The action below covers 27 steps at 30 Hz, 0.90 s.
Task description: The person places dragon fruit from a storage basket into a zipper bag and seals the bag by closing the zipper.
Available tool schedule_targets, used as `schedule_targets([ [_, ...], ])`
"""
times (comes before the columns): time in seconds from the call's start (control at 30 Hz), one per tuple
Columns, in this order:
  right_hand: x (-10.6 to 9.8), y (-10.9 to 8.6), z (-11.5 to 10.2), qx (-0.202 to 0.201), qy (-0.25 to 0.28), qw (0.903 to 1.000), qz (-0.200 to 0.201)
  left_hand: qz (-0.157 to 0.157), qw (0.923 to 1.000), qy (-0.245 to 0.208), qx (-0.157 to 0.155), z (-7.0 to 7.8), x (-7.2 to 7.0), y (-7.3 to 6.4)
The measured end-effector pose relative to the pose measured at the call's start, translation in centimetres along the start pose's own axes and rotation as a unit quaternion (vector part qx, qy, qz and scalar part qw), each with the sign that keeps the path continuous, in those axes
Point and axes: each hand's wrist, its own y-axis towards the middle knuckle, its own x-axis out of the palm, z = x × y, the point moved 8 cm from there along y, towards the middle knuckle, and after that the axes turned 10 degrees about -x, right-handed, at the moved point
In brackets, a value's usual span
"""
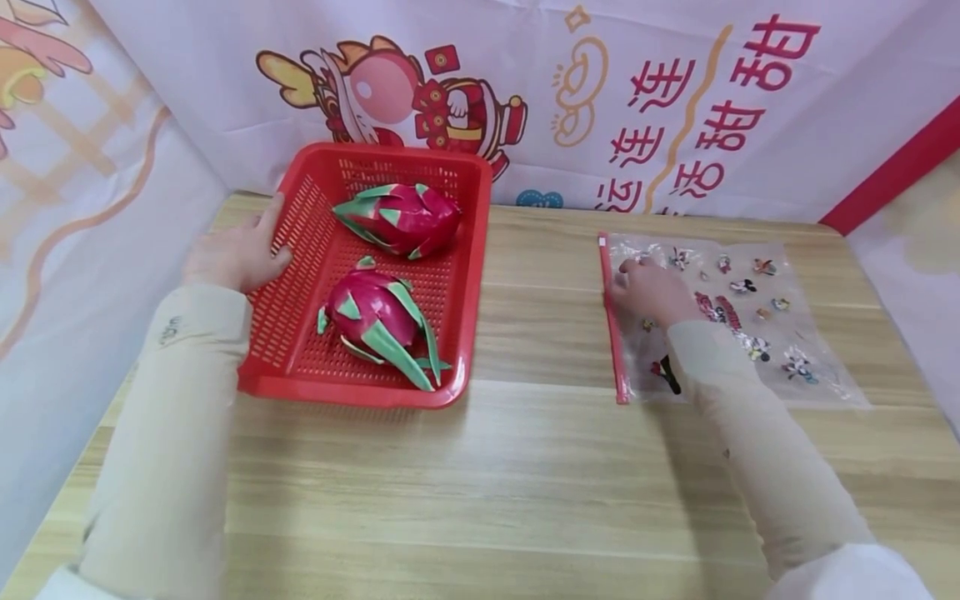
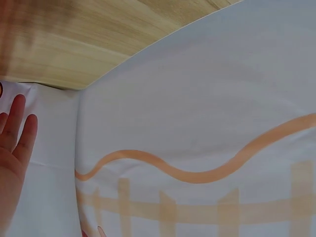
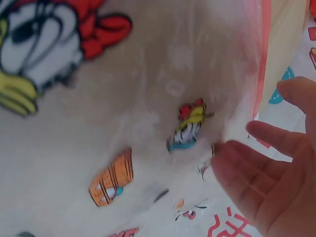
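Observation:
A red plastic basket (image 1: pixel 474 283) stands at the back left of the wooden table, with two dragon fruits inside. One dragon fruit (image 1: pixel 420 218) lies toward the back, the other dragon fruit (image 1: pixel 367 310) toward the front. My left hand (image 1: pixel 238 252) is at the basket's left wall; its fingers look straight and spread in the left wrist view. On the right, a clear zip bag (image 1: pixel 780 333) printed with cartoon figures lies flat, its red zip edge facing left. Over that edge is my right hand (image 1: pixel 651 290), its loosely bent fingers close to the plastic, thumb apart.
Behind the table (image 1: pixel 480 517) hangs a white printed cloth (image 1: pixel 570 50) with cartoons and red characters. Another white cloth (image 1: pixel 90 275) runs along the left side. A red strip (image 1: pixel 900 171) slants up at the back right corner.

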Motion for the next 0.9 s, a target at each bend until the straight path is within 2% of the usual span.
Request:
schedule_targets([
  [0.17,1.3,0.1,0.1,0.001,0.005,0.9996,-0.026,-0.002,0.9999,-0.012,0.004,-0.1,0.3,0.1],
  [0.33,1.8,0.2,0.3,0.002,0.008,0.9993,-0.036,0.007,0.9998,-0.013,0.011,0.0,0.2,0.2],
  [0.43,1.7,0.2,0.2,0.007,0.013,0.9993,-0.035,0.011,0.9998,-0.013,0.011,0.1,0.1,0.3],
  [0.67,2.0,0.3,0.1,-0.011,0.015,0.9996,-0.02,0.01,0.9997,-0.017,0.013,0.2,-0.1,0.2],
  [0.9,2.2,0.3,0.4,0.014,0.069,0.9975,0.006,0.018,0.9997,-0.013,0.015,0.2,-0.1,0.1],
])
